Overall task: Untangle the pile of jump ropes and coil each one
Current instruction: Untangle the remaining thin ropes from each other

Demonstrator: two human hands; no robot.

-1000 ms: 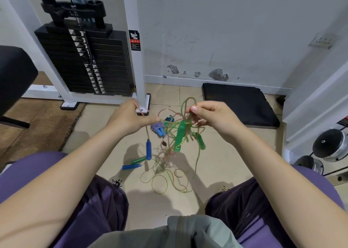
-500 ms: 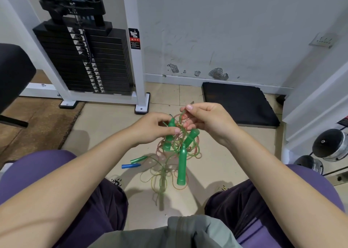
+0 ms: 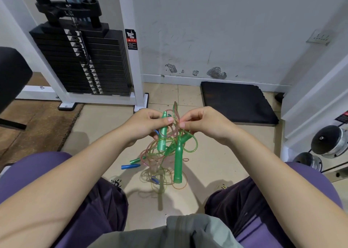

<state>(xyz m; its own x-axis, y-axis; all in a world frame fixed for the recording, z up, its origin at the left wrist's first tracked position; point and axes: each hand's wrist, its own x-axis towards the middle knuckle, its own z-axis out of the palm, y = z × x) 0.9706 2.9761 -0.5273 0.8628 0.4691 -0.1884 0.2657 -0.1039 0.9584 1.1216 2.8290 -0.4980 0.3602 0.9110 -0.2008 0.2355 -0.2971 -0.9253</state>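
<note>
- Left hand (image 3: 146, 126) grips a translucent green plastic handle (image 3: 163, 134) upright.
- Right hand (image 3: 205, 124) pinches thin pink-green cords (image 3: 176, 116).
- Tangled jump ropes (image 3: 165, 159) hang between the knees, trailing onto the tiled floor (image 3: 105, 127).

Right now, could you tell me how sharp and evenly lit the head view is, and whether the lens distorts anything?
Head view: the tangle of jump ropes and both hands are fairly sharp; soft shadows fall on the floor beneath them; the wide lens bows the white machine frame; no strong glare.
</note>
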